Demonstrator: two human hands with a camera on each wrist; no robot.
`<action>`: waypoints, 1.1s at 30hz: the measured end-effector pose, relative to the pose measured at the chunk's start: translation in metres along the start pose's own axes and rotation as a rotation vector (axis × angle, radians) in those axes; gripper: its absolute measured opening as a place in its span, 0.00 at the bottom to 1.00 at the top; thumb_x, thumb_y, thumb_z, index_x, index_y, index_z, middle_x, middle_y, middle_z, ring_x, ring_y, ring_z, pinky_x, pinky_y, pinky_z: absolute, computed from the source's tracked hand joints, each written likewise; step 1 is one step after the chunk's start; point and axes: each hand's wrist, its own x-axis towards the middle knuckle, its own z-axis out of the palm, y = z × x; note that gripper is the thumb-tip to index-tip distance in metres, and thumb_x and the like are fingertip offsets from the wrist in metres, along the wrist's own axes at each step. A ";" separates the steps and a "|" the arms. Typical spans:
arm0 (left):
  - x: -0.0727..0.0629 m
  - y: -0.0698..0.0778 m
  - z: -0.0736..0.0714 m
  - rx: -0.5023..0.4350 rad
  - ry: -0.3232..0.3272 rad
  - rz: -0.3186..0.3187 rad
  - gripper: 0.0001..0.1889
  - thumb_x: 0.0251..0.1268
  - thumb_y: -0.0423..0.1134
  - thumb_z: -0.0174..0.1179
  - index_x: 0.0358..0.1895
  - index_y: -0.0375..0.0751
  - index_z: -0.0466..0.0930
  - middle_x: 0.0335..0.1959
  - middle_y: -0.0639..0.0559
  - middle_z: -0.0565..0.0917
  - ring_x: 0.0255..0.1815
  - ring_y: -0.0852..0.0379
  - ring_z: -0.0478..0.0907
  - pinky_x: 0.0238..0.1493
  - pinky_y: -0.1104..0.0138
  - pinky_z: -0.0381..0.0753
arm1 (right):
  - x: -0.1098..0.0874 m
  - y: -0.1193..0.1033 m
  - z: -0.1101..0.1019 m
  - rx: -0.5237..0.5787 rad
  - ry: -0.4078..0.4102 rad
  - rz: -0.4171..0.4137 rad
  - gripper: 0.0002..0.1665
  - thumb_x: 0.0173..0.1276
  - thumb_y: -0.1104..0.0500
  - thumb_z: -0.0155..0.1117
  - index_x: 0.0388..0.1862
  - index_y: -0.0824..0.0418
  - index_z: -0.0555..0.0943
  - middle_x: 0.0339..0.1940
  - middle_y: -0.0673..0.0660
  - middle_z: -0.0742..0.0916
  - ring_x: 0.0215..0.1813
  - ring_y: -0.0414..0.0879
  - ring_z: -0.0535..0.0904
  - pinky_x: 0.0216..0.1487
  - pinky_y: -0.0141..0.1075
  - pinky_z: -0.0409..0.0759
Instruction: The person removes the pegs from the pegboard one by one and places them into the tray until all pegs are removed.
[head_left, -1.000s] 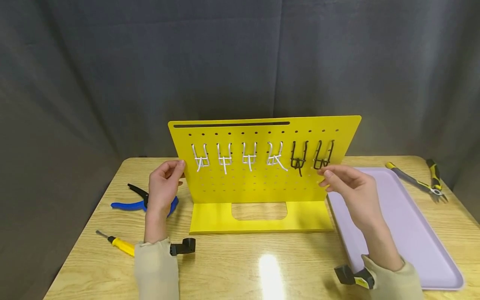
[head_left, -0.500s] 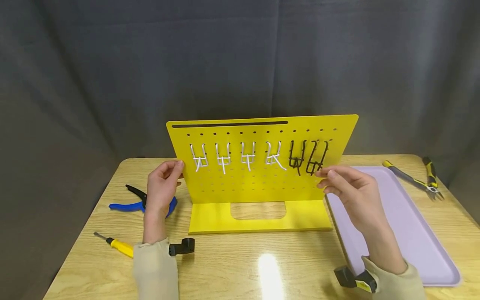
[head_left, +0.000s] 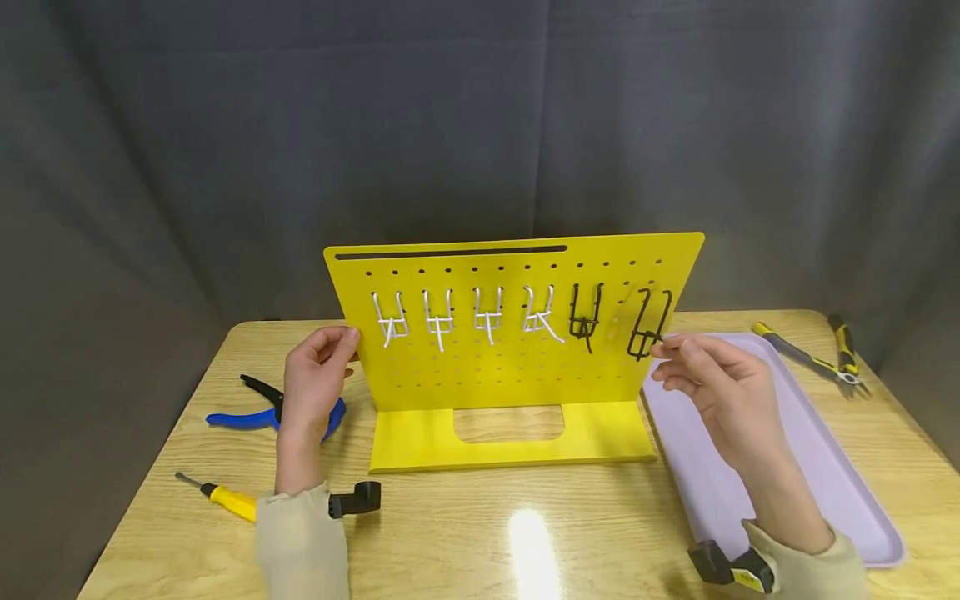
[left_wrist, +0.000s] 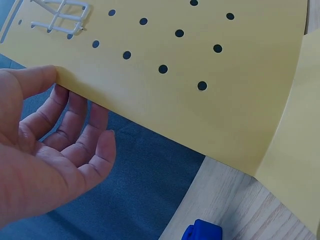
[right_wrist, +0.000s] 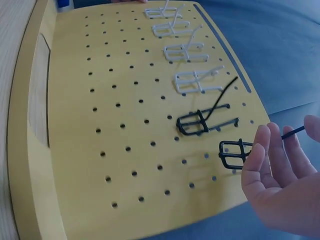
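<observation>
A yellow pegboard (head_left: 450,367) stands on its foot on the table. My left hand (head_left: 318,367) pinches its left edge, thumb on the front and fingers (left_wrist: 95,125) behind. A row of white wire hooks (head_left: 439,321) hangs on the board, with one black wire hook (head_left: 584,317) to their right. My right hand (head_left: 723,392) pinches a second black wire hook (head_left: 648,325) by its front prong, between thumb and fingers. This hook is tilted in front of the board's right side and appears off the holes; my fingers hide part of it in the right wrist view.
A lilac tray (head_left: 817,475) lies at the right under my right forearm. Beyond it are pliers (head_left: 806,358) and another yellow-black handled tool (head_left: 842,342). At the left lie a blue-and-black clamp-like tool (head_left: 243,419) and a yellow screwdriver (head_left: 231,501).
The right-end black hook has come away from its place on the board, first tilting left, then moving right with my right hand. My left hand keeps its hold on the board's edge.
</observation>
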 end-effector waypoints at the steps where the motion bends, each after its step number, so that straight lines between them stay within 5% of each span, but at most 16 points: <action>1: 0.000 0.000 0.000 0.000 0.000 0.002 0.20 0.71 0.48 0.55 0.51 0.33 0.78 0.37 0.58 0.80 0.44 0.51 0.77 0.44 0.63 0.75 | 0.000 -0.002 -0.002 -0.006 -0.002 0.005 0.16 0.73 0.76 0.44 0.46 0.75 0.81 0.41 0.62 0.87 0.37 0.50 0.85 0.40 0.34 0.82; 14: -0.001 0.000 -0.001 0.013 -0.010 -0.001 0.20 0.71 0.48 0.55 0.53 0.33 0.78 0.37 0.58 0.80 0.41 0.60 0.77 0.43 0.67 0.75 | -0.016 -0.015 -0.055 -0.078 0.024 0.128 0.18 0.74 0.75 0.43 0.46 0.70 0.82 0.41 0.59 0.88 0.36 0.48 0.86 0.39 0.33 0.82; 19: -0.002 0.000 0.000 0.008 -0.012 -0.004 0.20 0.71 0.47 0.55 0.52 0.33 0.78 0.37 0.57 0.79 0.40 0.62 0.76 0.42 0.67 0.75 | -0.014 -0.015 -0.075 -0.118 0.073 0.268 0.16 0.75 0.70 0.47 0.44 0.65 0.84 0.39 0.57 0.89 0.35 0.47 0.86 0.38 0.32 0.82; 26: -0.001 0.000 0.000 0.004 -0.014 0.001 0.19 0.71 0.46 0.55 0.52 0.32 0.78 0.36 0.59 0.79 0.40 0.61 0.76 0.43 0.64 0.75 | 0.004 -0.003 -0.093 -0.269 0.039 0.489 0.12 0.75 0.61 0.52 0.45 0.59 0.83 0.41 0.52 0.88 0.37 0.45 0.85 0.39 0.32 0.81; 33: -0.001 0.000 -0.001 0.004 -0.010 -0.003 0.19 0.71 0.46 0.55 0.52 0.32 0.77 0.36 0.60 0.79 0.39 0.63 0.76 0.43 0.66 0.75 | 0.019 0.010 -0.103 -0.390 0.048 0.616 0.10 0.74 0.55 0.56 0.46 0.56 0.82 0.41 0.50 0.87 0.37 0.44 0.84 0.39 0.32 0.81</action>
